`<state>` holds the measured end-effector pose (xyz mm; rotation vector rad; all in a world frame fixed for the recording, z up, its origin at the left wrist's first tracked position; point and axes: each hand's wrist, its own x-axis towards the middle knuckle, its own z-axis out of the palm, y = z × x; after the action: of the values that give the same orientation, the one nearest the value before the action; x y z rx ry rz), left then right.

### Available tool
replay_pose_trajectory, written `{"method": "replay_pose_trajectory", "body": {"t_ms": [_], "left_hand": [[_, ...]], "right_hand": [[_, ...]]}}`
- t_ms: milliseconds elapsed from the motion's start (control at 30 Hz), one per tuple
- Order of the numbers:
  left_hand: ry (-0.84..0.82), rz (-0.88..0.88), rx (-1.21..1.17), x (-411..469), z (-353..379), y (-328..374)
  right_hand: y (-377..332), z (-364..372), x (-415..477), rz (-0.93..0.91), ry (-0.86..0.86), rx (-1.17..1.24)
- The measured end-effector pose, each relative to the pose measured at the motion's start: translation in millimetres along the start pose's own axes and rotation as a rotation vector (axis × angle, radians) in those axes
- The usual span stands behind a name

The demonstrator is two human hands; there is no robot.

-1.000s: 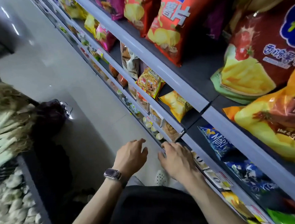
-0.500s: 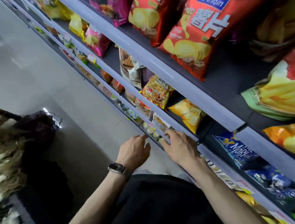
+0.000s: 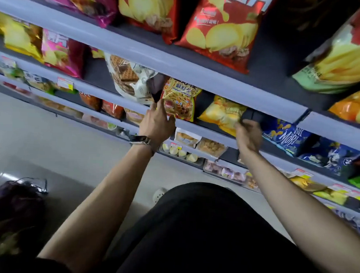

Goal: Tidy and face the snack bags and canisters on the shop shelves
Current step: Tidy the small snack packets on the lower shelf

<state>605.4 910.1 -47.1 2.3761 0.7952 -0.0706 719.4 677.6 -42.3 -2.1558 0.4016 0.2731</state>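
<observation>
Head view, middle of the frame: I am reaching both arms up to the second shelf rail. My left hand is coming in at the lower left corner of the prawn cracker bag. Its fingers are spread apart, forefinger up along the bag's left edge and thumb under the bottom corner. I cannot tell whether they are actually pinching it.

That bag is standing upright with its long axis running up the frame, right beside the wafer bag on its left.

Right of centre, my right hand is curling its fingers round the right end of the yellow bag, clamped on it as far as the blur lets me judge. This bag is lying tipped over, with its long axis running across the frame, and its bottom edge is hanging past the rail. The whole bag is stretching leftward from my fingers, just short of the blue bag on the far side.

So the right hand is the nearer one. I am judging that the bag needs swinging upright about that gripped end, face out.
</observation>
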Motion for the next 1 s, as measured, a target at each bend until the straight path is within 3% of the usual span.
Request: {"method": "replay_pose_trajectory", "body": {"t_ms": [133, 300, 467, 667, 833, 1000], "left_hand": [[-0.049, -0.027, -0.045, 41, 1, -3], [-0.122, -0.090, -0.070, 65, 15, -6], [-0.067, -0.110, -0.105, 72, 22, -2], [-0.132, -0.128, -0.207, 80, 19, -11], [-0.121, -0.001, -0.249, 67, 13, -15], [-0.138, -0.037, -0.304, 55, 11, -32]], "right_hand": [[6, 21, 30, 0.207, 0.019, 0.107], [-11, 34, 19, 0.303, -0.091, 0.232], [-13, 35, 25, 0.352, -0.147, 0.234], [-7, 15, 49, 0.399, -0.397, 0.311], [5, 0, 50, 0.436, -0.411, 0.359], [5, 3, 51, 0.407, -0.410, 0.333]]}}
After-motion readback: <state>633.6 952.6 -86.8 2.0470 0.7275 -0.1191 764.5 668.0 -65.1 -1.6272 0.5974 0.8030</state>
